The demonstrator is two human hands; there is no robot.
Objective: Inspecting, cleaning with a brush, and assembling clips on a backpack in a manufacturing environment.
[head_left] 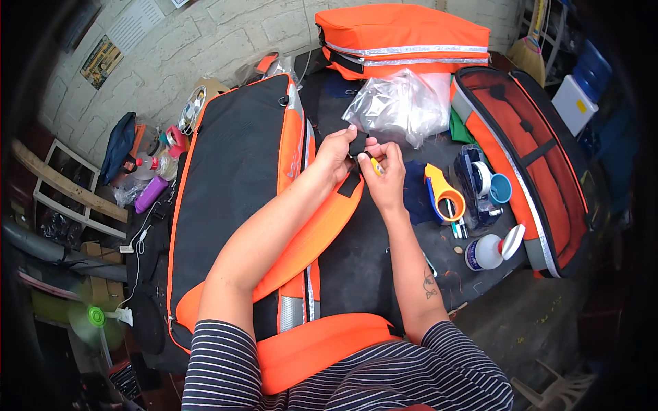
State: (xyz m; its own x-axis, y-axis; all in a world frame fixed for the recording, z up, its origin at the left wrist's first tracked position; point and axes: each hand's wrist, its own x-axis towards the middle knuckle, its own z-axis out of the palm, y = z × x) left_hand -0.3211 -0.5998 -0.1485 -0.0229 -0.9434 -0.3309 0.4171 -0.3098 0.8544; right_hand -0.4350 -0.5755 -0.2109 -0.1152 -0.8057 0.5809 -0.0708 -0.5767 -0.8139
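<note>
My left hand (334, 154) pinches a short piece of black webbing strap (358, 144) between thumb and fingers. Close beside it, my right hand (385, 172) is closed around a small yellow tool (377, 166), whose kind is mostly hidden by the fingers; its fingertips meet the strap. Below both hands curves a padded orange shoulder strap (327, 229) with a black patch near its upper end. It lies over the edge of a large black bag with orange trim (233, 164). Another orange padded band (322, 346) lies across my lap side.
An orange bag (404, 34) stands at the back, with clear plastic wrapping (401, 106) before it. At right are a mesh-topped orange bag (524, 164), a white spray bottle (490, 251), a tape dispenser (480, 181) and a yellow-blue pen holder (444, 195). A green fan (96, 316) is lower left.
</note>
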